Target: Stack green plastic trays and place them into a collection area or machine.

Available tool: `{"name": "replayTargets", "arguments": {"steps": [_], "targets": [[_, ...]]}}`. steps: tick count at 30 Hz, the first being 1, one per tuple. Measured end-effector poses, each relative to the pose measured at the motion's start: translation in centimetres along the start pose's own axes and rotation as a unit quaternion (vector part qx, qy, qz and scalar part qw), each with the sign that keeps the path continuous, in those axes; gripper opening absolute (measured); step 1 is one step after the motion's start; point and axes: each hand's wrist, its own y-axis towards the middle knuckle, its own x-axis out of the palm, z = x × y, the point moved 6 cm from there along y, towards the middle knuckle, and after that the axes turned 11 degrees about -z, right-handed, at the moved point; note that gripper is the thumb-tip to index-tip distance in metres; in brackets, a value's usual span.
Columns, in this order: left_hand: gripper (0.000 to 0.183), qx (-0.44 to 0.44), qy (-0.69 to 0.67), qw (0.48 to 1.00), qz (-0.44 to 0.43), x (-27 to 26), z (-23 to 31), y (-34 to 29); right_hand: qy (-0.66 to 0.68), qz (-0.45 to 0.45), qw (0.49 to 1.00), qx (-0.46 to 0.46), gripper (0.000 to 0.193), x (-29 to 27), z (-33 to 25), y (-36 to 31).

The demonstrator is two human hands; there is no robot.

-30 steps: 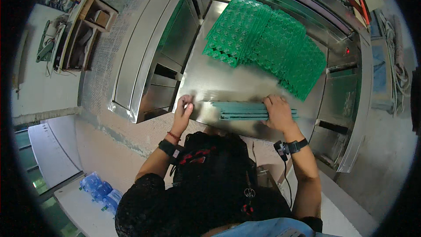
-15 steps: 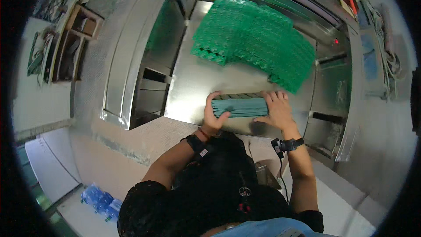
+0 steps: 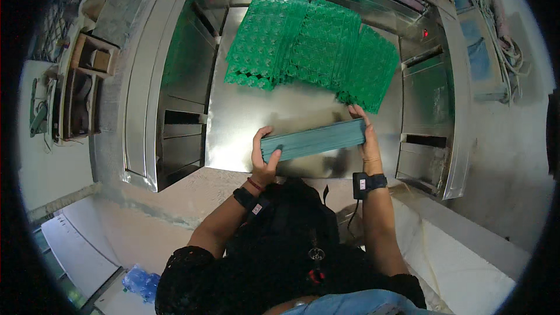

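Shiny metal walls (image 3: 139, 96) close in the left, right and far sides of the metal surface (image 3: 230, 134) I look down on, with three adjoining piles of bright green openwork sheets (image 3: 324, 35) toward its far edge. Close to the near edge, about midway between the near corners, is a teal stack of thin layers (image 3: 315, 140), its right end angled farther away; I can't tell whether it touches the surface. To hold it well, I'd press both ends evenly and lightly, layers flush, so none slides out or buckles. At its left end the left hand (image 3: 263, 166) is half open, thumb and fingers clasping the stack. The right hand (image 3: 368, 140) is fairly flat, palm against the right end, fingers stretched toward the far edge.
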Motion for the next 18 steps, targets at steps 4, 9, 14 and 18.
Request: {"name": "replayTargets", "arguments": {"steps": [4,9,14,18], "targets": [[0.063,0.009,0.014,1.0,-0.019,0.1,0.5,0.2,0.059,-0.001,0.998,-0.005,0.094,0.4,-0.8,0.5],[0.047,-0.015,-0.015,0.999,0.029,0.3,-0.6,-0.3,-0.002,-0.042,0.999,0.02,0.093,0.0,-0.4,0.2],[0.04,-0.034,0.014,0.998,0.041,0.2,-0.8,-0.5,-0.185,-0.017,0.983,0.001,0.092,-1.5,-4.7,0.7],[0.04,-0.037,-0.019,0.996,0.075,0.1,-1.1,-0.4,-0.541,-0.159,0.823,-0.067,0.09,6.5,-11.4,2.3]]}}
